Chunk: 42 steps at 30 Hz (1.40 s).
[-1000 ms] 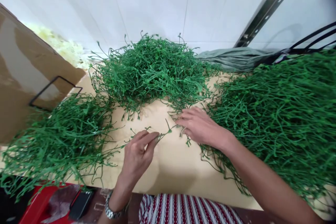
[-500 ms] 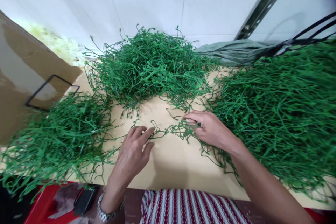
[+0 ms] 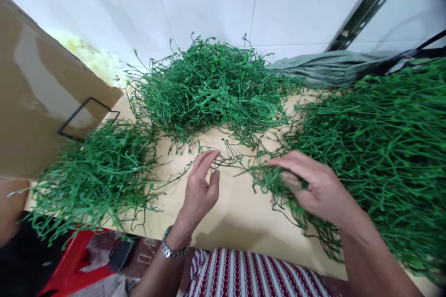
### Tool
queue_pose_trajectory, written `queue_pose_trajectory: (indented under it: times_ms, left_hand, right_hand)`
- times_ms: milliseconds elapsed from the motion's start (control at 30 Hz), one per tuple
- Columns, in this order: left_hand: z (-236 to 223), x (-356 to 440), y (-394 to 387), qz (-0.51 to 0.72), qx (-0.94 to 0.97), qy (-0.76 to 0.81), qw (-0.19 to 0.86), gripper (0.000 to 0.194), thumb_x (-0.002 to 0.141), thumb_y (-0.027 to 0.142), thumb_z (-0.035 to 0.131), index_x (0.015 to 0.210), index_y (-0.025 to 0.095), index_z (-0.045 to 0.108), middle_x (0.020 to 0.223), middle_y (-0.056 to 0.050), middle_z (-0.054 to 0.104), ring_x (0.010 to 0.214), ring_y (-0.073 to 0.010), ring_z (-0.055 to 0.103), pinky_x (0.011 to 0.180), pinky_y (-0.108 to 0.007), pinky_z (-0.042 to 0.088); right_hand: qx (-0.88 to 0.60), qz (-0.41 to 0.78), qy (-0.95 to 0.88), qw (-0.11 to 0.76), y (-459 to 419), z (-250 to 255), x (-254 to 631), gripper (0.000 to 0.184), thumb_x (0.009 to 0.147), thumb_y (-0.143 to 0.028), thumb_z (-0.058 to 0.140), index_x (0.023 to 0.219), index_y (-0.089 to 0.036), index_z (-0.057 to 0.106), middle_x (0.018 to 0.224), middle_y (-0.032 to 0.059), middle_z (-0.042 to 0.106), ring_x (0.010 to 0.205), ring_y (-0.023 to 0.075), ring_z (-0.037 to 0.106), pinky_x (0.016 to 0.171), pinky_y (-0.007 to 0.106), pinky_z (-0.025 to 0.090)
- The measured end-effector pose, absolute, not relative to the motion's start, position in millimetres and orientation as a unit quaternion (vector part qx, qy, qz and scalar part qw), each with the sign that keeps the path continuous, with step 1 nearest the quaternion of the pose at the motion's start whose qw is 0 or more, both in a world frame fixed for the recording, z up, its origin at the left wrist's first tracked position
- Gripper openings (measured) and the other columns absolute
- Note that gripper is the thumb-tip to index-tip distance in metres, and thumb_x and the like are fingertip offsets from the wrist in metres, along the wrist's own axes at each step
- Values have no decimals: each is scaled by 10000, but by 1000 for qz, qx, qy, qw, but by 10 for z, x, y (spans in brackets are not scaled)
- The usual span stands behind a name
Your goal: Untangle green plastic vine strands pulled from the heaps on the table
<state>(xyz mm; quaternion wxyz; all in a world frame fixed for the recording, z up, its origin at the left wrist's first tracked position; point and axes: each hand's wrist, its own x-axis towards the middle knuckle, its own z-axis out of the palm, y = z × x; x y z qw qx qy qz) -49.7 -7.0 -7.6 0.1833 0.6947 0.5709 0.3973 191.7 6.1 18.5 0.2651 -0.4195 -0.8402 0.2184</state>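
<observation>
Thin green stems with small knobbed tips lie in a loose strand (image 3: 232, 163) between my hands on the tan tabletop. My left hand (image 3: 202, 188) is at the strand's left end, thumb and fingers apart, with stem ends close to the fingertips. To the right, my right hand (image 3: 313, 188) is curled and partly blurred. Green stems (image 3: 263, 178) run to its fingertips, and it appears to grip them. Just beyond it, a large heap of green stems (image 3: 379, 158) covers the right side.
Another stem heap (image 3: 209, 83) sits at the back by the white wall, and a smaller one (image 3: 101, 171) at left. Beside that stand a cardboard box (image 3: 42, 97) and a black wire frame (image 3: 75, 118). Below the edge are a red stool (image 3: 66, 260) and a phone (image 3: 122, 254).
My right hand has moved right, towards the large heap, with stems beside its fingers. The left hand has risen slightly and its thumb and fingers stand apart. The view has shifted a little.
</observation>
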Motion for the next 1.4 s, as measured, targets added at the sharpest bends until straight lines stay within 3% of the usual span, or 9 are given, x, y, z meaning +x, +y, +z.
queue_pose_trajectory:
  times_ms: [167, 367, 600, 767, 900, 967, 1067, 1167, 1400]
  left_hand:
    - [-242, -475, 1, 458, 645, 570, 221, 385, 775, 68, 412, 1114, 190, 548, 1136, -84, 558, 1101, -177, 519, 947, -327, 438]
    - [-148, -439, -8, 480, 691, 516, 160, 306, 803, 55, 433, 1041, 180, 577, 1030, -78, 613, 1024, -171, 552, 916, -358, 459]
    - [-92, -323, 1, 526, 725, 414, 161, 359, 806, 16, 436, 1093, 188, 565, 1058, -95, 604, 1035, -190, 557, 893, -370, 476]
    - [-147, -354, -22, 525, 759, 383, 37, 463, 754, -41, 450, 1141, 200, 531, 1142, -109, 565, 1122, -243, 505, 937, -476, 426]
    - [-158, -363, -82, 544, 735, 405, -11, 385, 724, -51, 493, 1008, 191, 591, 909, -66, 611, 908, -189, 570, 794, -366, 478]
    - [-153, -333, -95, 529, 710, 459, 76, 271, 747, -13, 506, 911, 173, 617, 778, -39, 600, 759, -145, 561, 691, -285, 466]
    - [-157, -253, -72, 469, 620, 535, 329, 119, 802, 127, 517, 829, 149, 631, 714, -30, 597, 646, -117, 525, 586, -232, 424]
    - [-179, -168, -21, 487, 479, 530, 502, 82, 738, 216, 611, 742, 134, 619, 631, 5, 551, 552, -84, 450, 512, -204, 367]
    - [-196, -98, -8, 568, 304, 464, 608, 155, 606, 164, 686, 592, 131, 536, 539, 48, 471, 470, -51, 402, 476, -187, 326]
  right_hand:
    - [-366, 211, -903, 78, -85, 178, 1875, 710, 713, -357, 668, 1349, -299, 357, 1310, 89, 476, 1187, 281, 440, 938, 446, 404]
    - [-406, 179, -859, 256, 63, 303, 1649, 205, 881, -247, 474, 1040, -201, 595, 1003, 68, 627, 944, 178, 559, 832, 328, 457]
    - [-404, 141, -874, 231, 204, 56, 1277, 126, 840, -174, 510, 767, -157, 611, 881, 73, 617, 866, 203, 530, 782, 347, 430]
    - [-423, 164, -854, 255, 192, 20, 1380, 108, 843, -159, 502, 777, -162, 588, 810, 55, 609, 809, 187, 527, 749, 326, 414]
    - [-440, 168, -840, 271, 172, -8, 1401, 126, 849, -161, 481, 768, -156, 577, 775, 54, 607, 771, 188, 530, 734, 332, 409]
    - [-442, 174, -832, 287, 157, -32, 1390, 129, 857, -171, 472, 777, -154, 571, 777, 57, 607, 773, 189, 531, 736, 333, 409]
    - [-434, 182, -828, 304, 126, -60, 1369, 123, 864, -187, 470, 795, -160, 568, 779, 55, 604, 775, 186, 527, 733, 327, 407]
    - [-420, 191, -835, 300, 95, -77, 1344, 128, 860, -185, 478, 768, -165, 564, 746, 47, 590, 743, 176, 513, 699, 313, 402]
    - [-421, 232, -810, 337, 55, -73, 1303, 133, 845, -165, 479, 741, -173, 561, 705, 27, 575, 710, 160, 510, 691, 304, 396]
